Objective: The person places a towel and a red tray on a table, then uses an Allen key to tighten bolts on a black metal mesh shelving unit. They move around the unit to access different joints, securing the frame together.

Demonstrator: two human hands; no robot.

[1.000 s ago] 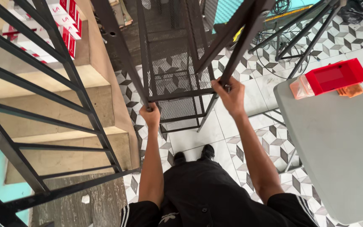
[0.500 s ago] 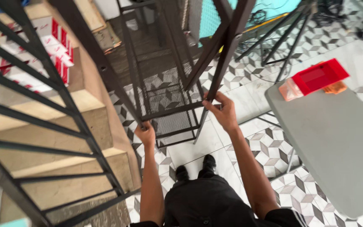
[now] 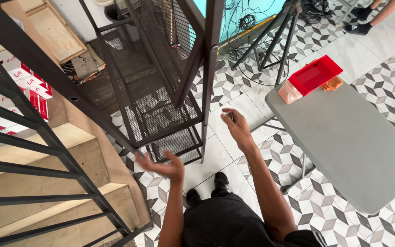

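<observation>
Both hands are off the black mesh rack (image 3: 161, 91), the left hand (image 3: 163, 167) spread open and empty just below its lower corner, the right hand (image 3: 236, 127) loosely curled, holding nothing, just right of its front leg, the rack standing beyond the fingertips.

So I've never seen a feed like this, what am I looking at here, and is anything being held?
This is one camera worn on a person's head, looking down past their black shorts to the patterned tile floor. The left hand is open, palm up, beside the black metal mesh rack and apart from it. The right hand is also off the rack; something small and dark may sit in its fingers, too small to tell. Right of it, a grey folding table carries a red-lidded clear box. Stairs with a black railing are on the left.
</observation>
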